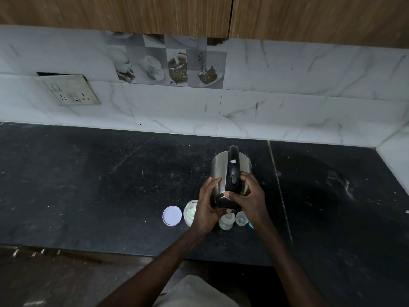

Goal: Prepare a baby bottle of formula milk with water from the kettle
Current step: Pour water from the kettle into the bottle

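Observation:
A steel kettle [221, 167] with a black handle is held tilted toward me above the dark counter. My left hand [207, 204] curls round its left side and lid end. My right hand [250, 196] grips the right side, thumb on the black lid. Just below the kettle's near end stands the clear baby bottle [226, 222], partly hidden by my hands. A small clear cap [241, 218] sits right of it. An open formula jar [190, 212] with pale powder stands to the left, its white lid [172, 215] lying flat beside it.
The black stone counter [88, 185] runs wide to both sides, with its front edge near me. A marble-tiled wall with a socket plate [70, 90] rises behind. A blue object [251, 224] peeks out by my right wrist.

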Tool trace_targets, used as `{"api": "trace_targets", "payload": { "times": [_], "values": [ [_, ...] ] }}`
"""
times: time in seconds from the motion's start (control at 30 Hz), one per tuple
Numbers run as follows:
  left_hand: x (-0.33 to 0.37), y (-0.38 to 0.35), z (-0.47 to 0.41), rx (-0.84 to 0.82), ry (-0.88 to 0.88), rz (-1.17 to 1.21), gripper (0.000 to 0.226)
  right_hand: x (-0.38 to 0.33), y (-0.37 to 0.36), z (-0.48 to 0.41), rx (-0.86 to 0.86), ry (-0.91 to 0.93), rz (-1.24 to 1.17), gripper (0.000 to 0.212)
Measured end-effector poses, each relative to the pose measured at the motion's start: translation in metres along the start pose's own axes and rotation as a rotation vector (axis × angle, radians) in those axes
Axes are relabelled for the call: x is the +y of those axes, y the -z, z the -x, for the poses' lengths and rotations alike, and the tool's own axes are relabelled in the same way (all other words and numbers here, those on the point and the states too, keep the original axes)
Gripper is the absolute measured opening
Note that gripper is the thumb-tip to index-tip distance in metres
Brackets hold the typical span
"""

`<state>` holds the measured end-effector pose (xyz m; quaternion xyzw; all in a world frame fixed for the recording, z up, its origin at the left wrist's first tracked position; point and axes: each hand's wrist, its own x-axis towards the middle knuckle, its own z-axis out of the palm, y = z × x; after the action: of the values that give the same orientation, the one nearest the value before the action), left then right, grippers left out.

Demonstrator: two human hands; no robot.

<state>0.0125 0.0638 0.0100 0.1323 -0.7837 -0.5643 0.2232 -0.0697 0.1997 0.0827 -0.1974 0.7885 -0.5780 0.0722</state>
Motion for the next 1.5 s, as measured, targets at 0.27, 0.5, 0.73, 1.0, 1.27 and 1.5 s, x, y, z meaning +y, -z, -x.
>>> {"api": "trace_targets", "payload": {
  "times": [0.27,0.5,0.73,1.0,1.27,1.5],
  "values": [
    [0.002,0.0,-0.002,-0.014,0.01,-0.004,0.098,0.0,0.001,-0.003,0.009,-0.006,-0.004,0.053],
    [0.005,0.002,-0.006,-0.003,0.012,0.021,0.095,-0.004,0.0,-0.004,0.009,0.007,-0.028,0.051],
    [0.008,0.002,-0.009,-0.024,0.021,0.065,0.093,-0.002,0.003,-0.006,0.012,0.018,-0.051,0.051],
    [0.015,0.014,-0.018,-0.11,0.134,0.183,0.086,-0.004,0.007,-0.034,-0.017,-0.026,-0.121,0.046],
    [0.027,0.042,-0.063,-0.115,0.224,0.064,0.072,-0.011,-0.018,-0.093,-0.068,-0.226,-0.221,0.045],
    [0.037,0.065,-0.142,-0.231,0.265,-0.218,0.062,-0.013,-0.043,-0.166,-0.137,-0.381,-0.285,0.031]
  ]
}}
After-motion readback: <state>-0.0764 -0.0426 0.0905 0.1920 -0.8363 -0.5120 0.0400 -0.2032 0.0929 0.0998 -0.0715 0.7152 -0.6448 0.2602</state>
